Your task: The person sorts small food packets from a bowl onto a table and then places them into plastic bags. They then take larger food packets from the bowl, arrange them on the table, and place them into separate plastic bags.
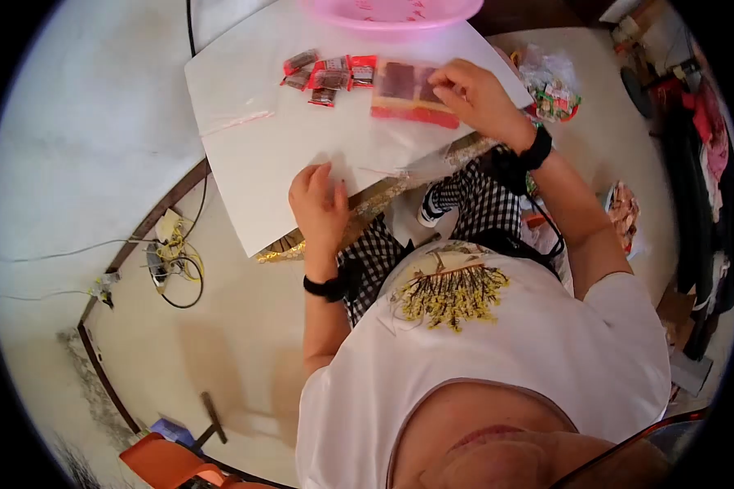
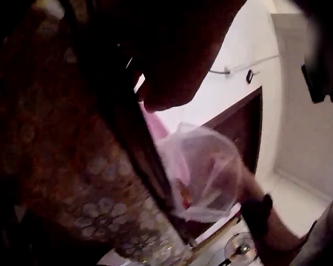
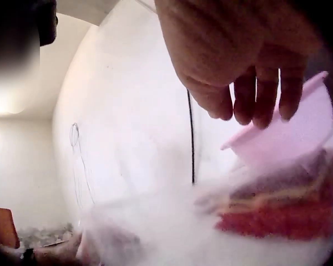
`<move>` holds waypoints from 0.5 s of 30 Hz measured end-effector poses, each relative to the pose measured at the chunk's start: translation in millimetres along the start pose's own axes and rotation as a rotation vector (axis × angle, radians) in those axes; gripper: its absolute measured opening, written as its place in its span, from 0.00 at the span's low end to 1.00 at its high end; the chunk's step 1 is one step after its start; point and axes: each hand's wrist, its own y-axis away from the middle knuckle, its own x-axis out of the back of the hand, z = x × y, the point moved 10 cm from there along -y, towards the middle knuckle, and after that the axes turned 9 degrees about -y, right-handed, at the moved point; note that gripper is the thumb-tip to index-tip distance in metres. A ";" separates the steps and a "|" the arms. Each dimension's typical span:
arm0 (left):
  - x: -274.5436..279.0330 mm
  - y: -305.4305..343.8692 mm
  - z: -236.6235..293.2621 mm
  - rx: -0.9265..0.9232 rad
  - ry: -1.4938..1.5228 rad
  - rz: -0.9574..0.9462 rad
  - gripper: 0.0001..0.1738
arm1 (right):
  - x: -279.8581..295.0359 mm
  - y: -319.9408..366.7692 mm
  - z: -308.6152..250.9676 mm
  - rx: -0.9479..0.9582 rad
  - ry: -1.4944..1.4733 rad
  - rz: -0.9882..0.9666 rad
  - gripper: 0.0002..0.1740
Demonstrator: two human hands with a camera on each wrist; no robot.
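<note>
My right hand [image 1: 483, 102] is over the right end of a clear plastic bag [image 1: 412, 114], its fingers near the dark squares inside. The bag also shows a yellowish strip and a red band. In the right wrist view the fingers hang loosely above the blurred bag [image 3: 277, 219], nothing between them. My left hand [image 1: 320, 208] rests at the table's near edge, fingers loosely bent, left of the bag's transparent end. From the left wrist the bag [image 2: 202, 172] looks puffed out, and the left hand [image 2: 177, 72] is dark. Several small red-and-brown wrapped snacks [image 1: 332, 79] lie left of the bag.
A pink basin [image 1: 391, 18] stands at the table's far edge. Another clear plastic piece [image 1: 238, 121] lies on the white table [image 1: 257, 175] at left. Beyond the right edge is a pile of wrappers [image 1: 550, 90]. Cables [image 1: 175, 257] lie on the floor at left.
</note>
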 end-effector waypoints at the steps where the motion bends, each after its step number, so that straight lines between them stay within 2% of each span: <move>1: 19.7 5.2 3.6 0.061 0.123 0.015 0.21 | 0.3 18.7 1.2 0.000 0.026 0.038 0.12; 4: 67.5 35.8 6.2 0.122 0.188 -0.108 0.18 | 1.0 65.4 -0.2 -0.035 0.055 0.148 0.18; 6: 106.8 58.1 7.1 0.152 0.100 -0.248 0.13 | -2.6 88.4 -2.5 -0.095 0.007 0.219 0.24; 7: 129.7 66.7 11.3 0.057 -0.030 -0.314 0.13 | -9.9 99.4 -1.2 -0.117 0.037 0.221 0.33; 10: 201.5 86.8 -8.2 0.175 -0.286 -0.604 0.15 | -32.7 111.0 -7.2 -0.137 0.077 0.234 0.35; 12: 247.9 70.7 -2.5 0.185 -0.496 -0.679 0.17 | -44.7 111.0 -7.8 -0.148 0.053 0.226 0.29; 14: 271.1 41.0 3.8 0.148 -0.588 -0.694 0.19 | -54.8 110.1 4.5 -0.183 0.003 0.215 0.24; 15: 269.7 22.7 9.2 0.060 -0.638 -0.688 0.19 | -52.2 109.5 -3.2 -0.092 -0.001 0.251 0.17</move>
